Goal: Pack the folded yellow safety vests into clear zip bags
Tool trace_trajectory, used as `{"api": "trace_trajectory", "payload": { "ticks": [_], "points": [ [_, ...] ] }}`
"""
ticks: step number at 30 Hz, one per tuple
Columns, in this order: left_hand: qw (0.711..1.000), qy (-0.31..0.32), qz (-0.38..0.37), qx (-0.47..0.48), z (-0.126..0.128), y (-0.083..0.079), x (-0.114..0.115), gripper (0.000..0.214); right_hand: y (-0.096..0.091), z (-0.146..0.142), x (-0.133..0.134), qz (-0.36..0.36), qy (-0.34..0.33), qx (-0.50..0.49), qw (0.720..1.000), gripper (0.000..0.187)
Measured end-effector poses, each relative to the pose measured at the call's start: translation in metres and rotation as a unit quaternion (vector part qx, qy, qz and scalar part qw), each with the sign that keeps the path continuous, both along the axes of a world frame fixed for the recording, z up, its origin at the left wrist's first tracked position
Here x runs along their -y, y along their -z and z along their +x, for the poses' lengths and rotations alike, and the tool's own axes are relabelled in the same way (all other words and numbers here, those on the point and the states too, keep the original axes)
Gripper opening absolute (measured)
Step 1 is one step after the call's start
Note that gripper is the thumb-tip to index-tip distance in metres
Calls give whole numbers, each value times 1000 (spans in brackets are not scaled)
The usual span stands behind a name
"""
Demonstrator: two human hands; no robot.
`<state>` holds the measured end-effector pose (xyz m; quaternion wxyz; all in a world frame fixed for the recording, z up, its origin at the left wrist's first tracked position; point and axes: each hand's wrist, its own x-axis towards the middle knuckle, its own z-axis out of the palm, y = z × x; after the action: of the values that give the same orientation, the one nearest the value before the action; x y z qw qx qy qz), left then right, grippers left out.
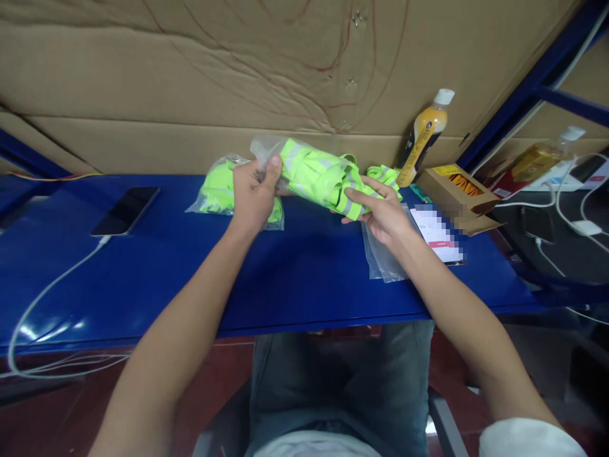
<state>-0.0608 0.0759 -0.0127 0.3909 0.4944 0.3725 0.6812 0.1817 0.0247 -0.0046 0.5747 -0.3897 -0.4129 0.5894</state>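
Observation:
Above the blue table, a neon-yellow reflective vest point(314, 174) with grey bands is stretched between my hands. My left hand point(254, 193) is closed at its left end, gripping a clear plastic bag point(264, 147) that seems to surround part of the vest. At the other end, my right hand point(385, 212) pinches the loose folds and straps. Behind my left wrist lies a bagged neon bundle point(216, 187). More neon banded material point(383, 172) shows beyond my right hand. Flat clear bags point(385, 270) lie beneath my right wrist.
A dark phone point(126, 211) with a white cable lies left on the blue table point(304, 273). To the right are a lit phone point(431, 222), a yellow-and-black bottle point(423, 136) and a small cardboard box point(457, 190). Cardboard point(190, 82) walls off the back.

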Motion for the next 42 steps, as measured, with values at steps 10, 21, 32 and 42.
{"api": "trace_trajectory", "payload": {
  "ticks": [10,21,32,42],
  "points": [
    [986,-122,-32,109,-29,-11,-17,33,-1,13,-7,-11,42,-17,999,59],
    [964,-257,49,54,-45,-18,-16,49,-30,-1,-41,339,168,504,776,48],
    [979,-184,44,79,-24,-7,-16,34,11,-48,-40,298,-126,771,549,76],
    [971,205,-42,116,27,-2,28,55,4,-8,-15,215,135,263,931,65]
  ]
}}
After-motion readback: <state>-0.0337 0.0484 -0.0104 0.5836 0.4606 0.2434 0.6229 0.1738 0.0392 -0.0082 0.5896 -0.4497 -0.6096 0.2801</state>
